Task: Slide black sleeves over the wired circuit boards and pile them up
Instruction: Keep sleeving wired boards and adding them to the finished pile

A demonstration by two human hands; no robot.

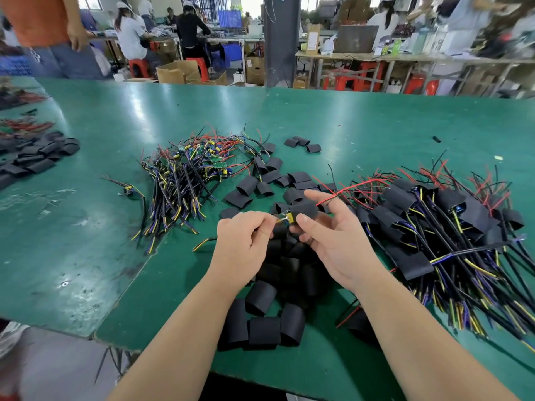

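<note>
Sleeving in progress, head view. The left hand (243, 235) pinches the wire end of a board (285, 219), of which only a yellow part shows; the right hand (327, 227) grips a black sleeve (304, 210) between thumb and fingers, already drawn over most of that board, with red leads (347, 188) trailing out of the far end. Both are held above the green tabletop (101, 227), over a heap of empty sleeves (269, 322). To the right lies the finished pile (434, 227), large and tangled; to the left, the unsleeved boards (188, 175) form a smaller heap, with one stray (130, 190) beside it. The task appears well past halfway: the present sleeve needs seating, then adding to the pile, and the left heap remains. No brand, label or writing is legible anywhere; background cartons are too blurred to read.
</note>
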